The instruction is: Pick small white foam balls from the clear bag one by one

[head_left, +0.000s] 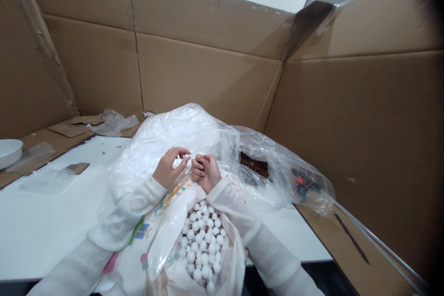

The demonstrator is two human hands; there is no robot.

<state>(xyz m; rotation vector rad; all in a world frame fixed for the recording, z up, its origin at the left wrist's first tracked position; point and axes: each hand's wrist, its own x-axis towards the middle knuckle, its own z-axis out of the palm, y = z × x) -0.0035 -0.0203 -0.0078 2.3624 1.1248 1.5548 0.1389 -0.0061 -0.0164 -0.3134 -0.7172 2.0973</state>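
In the head view, my left hand [168, 169] pinches a small white ball [186, 157] between thumb and fingertips. Close beside it, my right hand [208, 174] is closed, fingers curled toward the thumb; whatever sits in its pinch is too small to make out. Below both wrists, an open white plastic bag [160, 250] with coloured prints holds many small white balls [204, 246], with reddish-brown bits showing between them. Behind my hands lies a large clear plastic bag [180, 122] full of white contents.
Clear plastic [277, 152] at the right covers something dark brown [254, 164] and a black-and-red item [305, 182]. Cardboard walls [208, 69] enclose the white table [45, 226]. A white bowl [9, 153] stands far left, near plastic scraps [116, 122].
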